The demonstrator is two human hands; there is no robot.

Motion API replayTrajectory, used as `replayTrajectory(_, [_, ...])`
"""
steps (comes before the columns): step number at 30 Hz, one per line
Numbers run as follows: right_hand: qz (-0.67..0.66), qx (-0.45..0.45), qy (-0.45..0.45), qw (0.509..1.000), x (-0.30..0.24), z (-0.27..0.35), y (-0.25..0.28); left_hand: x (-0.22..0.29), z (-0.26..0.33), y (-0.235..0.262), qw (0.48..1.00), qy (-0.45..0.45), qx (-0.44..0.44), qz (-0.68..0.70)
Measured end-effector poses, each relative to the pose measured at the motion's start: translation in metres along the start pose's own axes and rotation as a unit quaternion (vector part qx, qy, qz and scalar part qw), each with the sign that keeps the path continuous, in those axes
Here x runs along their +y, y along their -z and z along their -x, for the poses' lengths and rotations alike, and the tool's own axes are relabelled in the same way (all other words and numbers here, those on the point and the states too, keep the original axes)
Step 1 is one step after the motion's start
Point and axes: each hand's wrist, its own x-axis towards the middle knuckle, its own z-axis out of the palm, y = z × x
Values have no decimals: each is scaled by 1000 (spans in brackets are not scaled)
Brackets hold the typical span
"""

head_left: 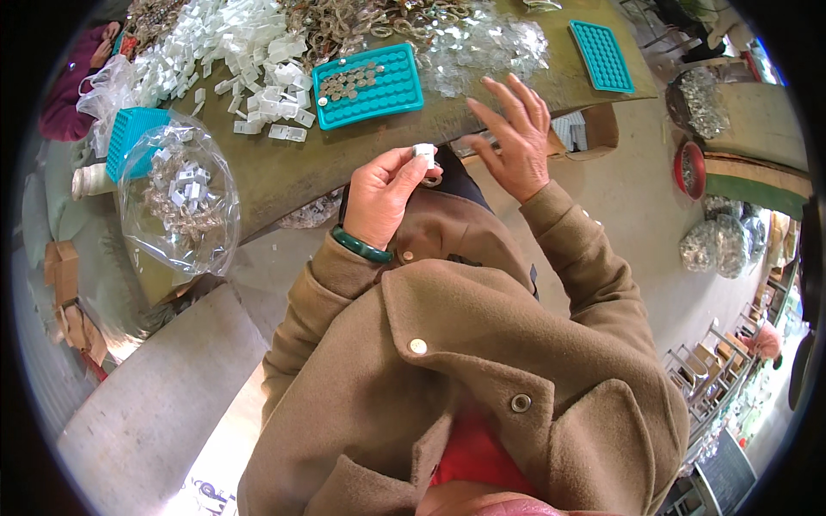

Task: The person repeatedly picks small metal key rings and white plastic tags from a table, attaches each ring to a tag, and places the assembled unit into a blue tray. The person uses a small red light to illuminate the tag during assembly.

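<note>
My left hand [379, 199] pinches a small white plastic piece [425, 153] between thumb and fingers, just off the table's near edge. Below it shows part of a small ring-shaped thing, too small to name. My right hand [519, 142] is raised to the right with its fingers spread, holding nothing. Beyond the hands on the table lies a teal tray [391, 105] with rows of pockets, bearing several small round metallic discs [346, 82] and a couple of white bits. Behind my right hand spreads a heap of clear flat plastic pieces [486, 53].
White plastic cases [280, 90] are heaped at the table's far left, beside a pile of brownish strands [361, 21]. A clear bag [181, 202] of parts and stacked teal trays [133, 142] stand left. Another teal tray [602, 56] lies right. Someone's sleeve [69, 107] shows far left.
</note>
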Motion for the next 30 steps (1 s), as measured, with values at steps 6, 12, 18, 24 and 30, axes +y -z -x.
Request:
replayTrajectory(6, [10,-17,18,1000,-3,8,-13,-5,-3,4,991,94,1,95])
replayTrajectory(12, [-111,51,72,990,4,6,-21,-18,-7,16,960,196,-5,199])
replayTrajectory(18, [-411,-1,-222,884,-45,-4,-13,-14,-6,23,953,157,16,260])
replayTrajectory(24, [-616,-32,-226,754,-81,-22,-22,-6,4,30,951,137,1,279])
replayTrajectory(30, [-583,-53,-201,785,-93,-20,-30,-3,10,28,944,128,41,300])
